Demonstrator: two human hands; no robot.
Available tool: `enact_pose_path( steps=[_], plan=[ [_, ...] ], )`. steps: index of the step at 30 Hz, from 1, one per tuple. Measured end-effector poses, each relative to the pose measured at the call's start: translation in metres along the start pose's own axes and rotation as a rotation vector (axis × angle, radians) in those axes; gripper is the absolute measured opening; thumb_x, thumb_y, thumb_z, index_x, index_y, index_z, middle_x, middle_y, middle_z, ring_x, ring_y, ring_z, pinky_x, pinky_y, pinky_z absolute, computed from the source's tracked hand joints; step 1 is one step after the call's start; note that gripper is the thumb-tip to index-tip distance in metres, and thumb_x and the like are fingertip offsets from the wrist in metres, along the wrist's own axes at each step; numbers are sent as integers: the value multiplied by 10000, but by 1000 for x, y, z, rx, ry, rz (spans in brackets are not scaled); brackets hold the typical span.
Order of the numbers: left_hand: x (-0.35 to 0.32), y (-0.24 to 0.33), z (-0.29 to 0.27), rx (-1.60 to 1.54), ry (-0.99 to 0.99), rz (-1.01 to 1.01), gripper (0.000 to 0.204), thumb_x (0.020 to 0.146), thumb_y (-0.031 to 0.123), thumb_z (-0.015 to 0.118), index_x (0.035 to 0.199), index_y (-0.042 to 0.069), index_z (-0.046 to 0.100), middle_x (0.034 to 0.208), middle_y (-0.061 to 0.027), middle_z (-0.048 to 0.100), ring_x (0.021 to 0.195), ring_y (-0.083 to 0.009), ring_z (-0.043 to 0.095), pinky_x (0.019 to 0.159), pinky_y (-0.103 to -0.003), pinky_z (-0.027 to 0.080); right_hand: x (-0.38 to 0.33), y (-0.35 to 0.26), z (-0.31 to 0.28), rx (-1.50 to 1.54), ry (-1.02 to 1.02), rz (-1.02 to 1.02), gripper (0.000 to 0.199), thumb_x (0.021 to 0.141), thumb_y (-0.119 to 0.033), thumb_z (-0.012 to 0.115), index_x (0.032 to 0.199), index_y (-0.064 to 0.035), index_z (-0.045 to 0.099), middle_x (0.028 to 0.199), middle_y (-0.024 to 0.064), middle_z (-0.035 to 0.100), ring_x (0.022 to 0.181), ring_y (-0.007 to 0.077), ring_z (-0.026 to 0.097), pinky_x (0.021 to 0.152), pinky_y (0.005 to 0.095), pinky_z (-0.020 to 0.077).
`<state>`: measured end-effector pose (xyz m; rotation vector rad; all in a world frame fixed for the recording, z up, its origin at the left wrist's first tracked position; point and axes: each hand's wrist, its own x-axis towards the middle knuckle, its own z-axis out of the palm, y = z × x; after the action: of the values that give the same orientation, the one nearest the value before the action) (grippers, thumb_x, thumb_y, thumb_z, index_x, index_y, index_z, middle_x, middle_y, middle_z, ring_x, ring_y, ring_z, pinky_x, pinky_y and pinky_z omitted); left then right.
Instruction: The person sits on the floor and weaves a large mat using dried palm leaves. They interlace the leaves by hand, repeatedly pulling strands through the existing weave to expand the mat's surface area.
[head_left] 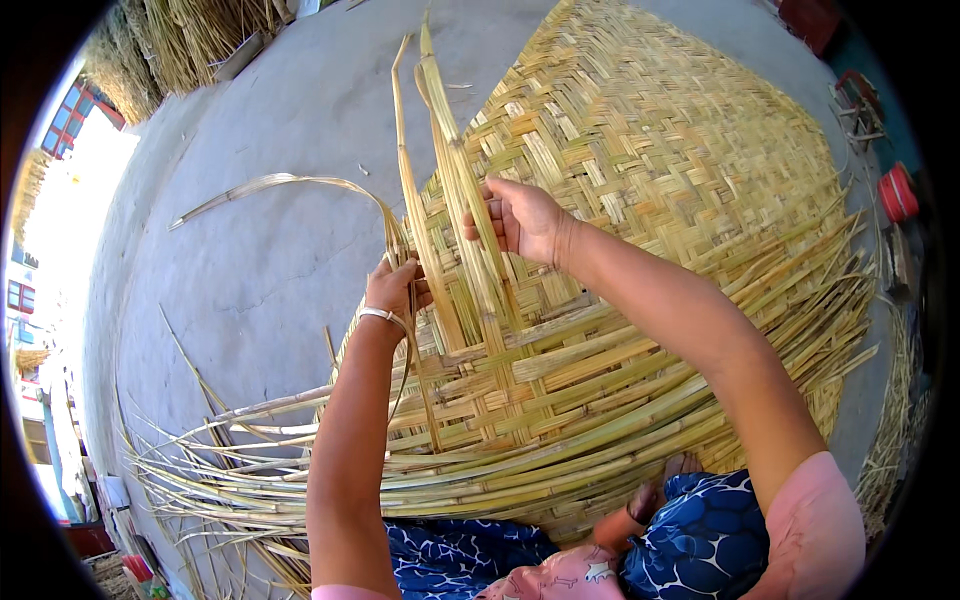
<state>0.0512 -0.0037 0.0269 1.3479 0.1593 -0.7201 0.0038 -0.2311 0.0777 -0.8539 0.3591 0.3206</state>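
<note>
Hands over woven reed mat (650,150), left hand (392,288) fingers closed round bent strip (280,182), right hand (525,218) fingers pinched on upright strips (445,130), concrete floor (270,270) left.

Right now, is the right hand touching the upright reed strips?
Touching. The head view shows the right hand with its fingers wrapped round the upright reed strips rising from the woven mat.

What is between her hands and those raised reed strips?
Nothing visible. The left hand and right hand both already grip the upright strips directly, above the woven mat.
</note>
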Motion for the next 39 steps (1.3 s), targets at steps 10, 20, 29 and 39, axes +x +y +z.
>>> enact_pose_path(
  steps=[10,20,29,39],
  plan=[
    [-23,58,12,423,-500,-186,287,915,104,500,1190,22,520,990,-121,652,864,-199,648,693,-308,537,23,11,6,-175,-114,3,324,874,-409,589,1024,-131,516,973,68,619,857,170,630,642,293,526],
    [1,54,-8,582,-522,-154,258,912,199,555,1071,-1,591,959,-126,666,843,-186,655,716,-301,534,5,-62,-15,168,78,-420,171,828,-196,614,891,-38,602,777,67,634,701,164,626,650,313,543],
    [-4,64,-18,1034,-265,-189,250,842,248,655,943,20,642,813,-80,688,763,-144,667,655,-253,501,-100,-141,-68,101,-57,-837,174,853,-228,628,910,-75,569,810,46,626,751,163,617,689,303,507],
    [0,46,-25,1136,-350,-274,228,841,238,668,844,11,652,734,-45,666,645,-111,623,634,-262,510,-115,-88,-223,-269,700,-489,174,918,-254,529,987,-95,508,885,41,608,743,140,602,654,271,491]
  ],
)
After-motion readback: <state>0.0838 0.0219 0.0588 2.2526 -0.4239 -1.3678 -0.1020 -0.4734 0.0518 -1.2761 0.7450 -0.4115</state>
